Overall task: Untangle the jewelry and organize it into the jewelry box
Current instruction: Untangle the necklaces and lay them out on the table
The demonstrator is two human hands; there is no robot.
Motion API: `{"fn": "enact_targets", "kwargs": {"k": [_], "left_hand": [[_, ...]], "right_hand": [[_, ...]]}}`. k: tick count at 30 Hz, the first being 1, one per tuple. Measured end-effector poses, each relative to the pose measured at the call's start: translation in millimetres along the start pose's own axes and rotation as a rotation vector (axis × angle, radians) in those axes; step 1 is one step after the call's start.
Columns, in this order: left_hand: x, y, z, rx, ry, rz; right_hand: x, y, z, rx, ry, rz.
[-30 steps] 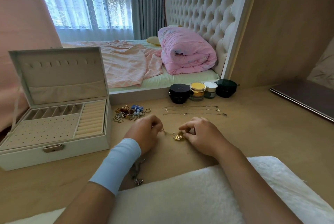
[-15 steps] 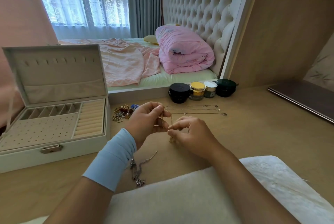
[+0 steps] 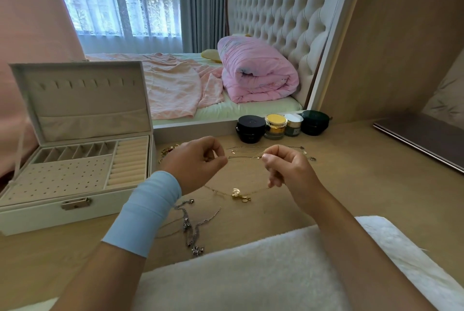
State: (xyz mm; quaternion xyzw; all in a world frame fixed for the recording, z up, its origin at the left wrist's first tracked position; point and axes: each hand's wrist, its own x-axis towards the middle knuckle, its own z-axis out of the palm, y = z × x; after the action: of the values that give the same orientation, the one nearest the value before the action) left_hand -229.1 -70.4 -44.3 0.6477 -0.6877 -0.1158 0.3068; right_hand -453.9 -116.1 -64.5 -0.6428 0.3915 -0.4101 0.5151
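Both hands are raised over the pale wooden worktop (image 3: 351,185). My left hand (image 3: 198,162) and right hand (image 3: 286,170) each pinch one end of the thin gold chain necklace with a gold pendant (image 3: 239,195), fingers curled tight. The chain sags between them. The pendant hangs at the low point, at or just off the worktop; I cannot tell which.

Risks as I judge them:
- Pulling the hands wider could cinch any knot near the pendant rather than free it.
- The chain is fine, so a sharp tug may snap a link.
- The tangled silver chain with dark charms (image 3: 193,230) lies just below the sag, so the dragging pendant could snag it.
- The straightened gold chains (image 3: 266,147) lie just beyond my knuckles and a careless sweep would re-tangle them.

The open white jewelry box (image 3: 75,207) sits to the left and looks unfilled.
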Motion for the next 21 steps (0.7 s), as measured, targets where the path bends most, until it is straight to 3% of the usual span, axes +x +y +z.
{"fn": "enact_targets", "kwargs": {"k": [4,8,15,18,21], "left_hand": [[-2.4,2.9,-10.8,0.221,-0.032,-0.015],[-2.9,5.4,-7.5,0.231,0.014,-0.056],[0.0,-6.0,2.7,-0.122,0.030,-0.164],[1.1,-9.2,4.9,-0.272,0.021,-0.187],[3.2,-10.7,5.4,-0.579,-0.013,-0.303]], "right_hand": [[3.0,3.8,-5.4,-0.146,0.138,-0.044],[2.8,9.7,-1.5,-0.293,0.227,-0.089],[2.0,6.8,-5.4,-0.227,0.191,0.015],[0.0,8.1,-7.7,-0.339,0.135,0.043],[-1.7,7.5,-12.2,-0.485,0.066,0.093]]}}
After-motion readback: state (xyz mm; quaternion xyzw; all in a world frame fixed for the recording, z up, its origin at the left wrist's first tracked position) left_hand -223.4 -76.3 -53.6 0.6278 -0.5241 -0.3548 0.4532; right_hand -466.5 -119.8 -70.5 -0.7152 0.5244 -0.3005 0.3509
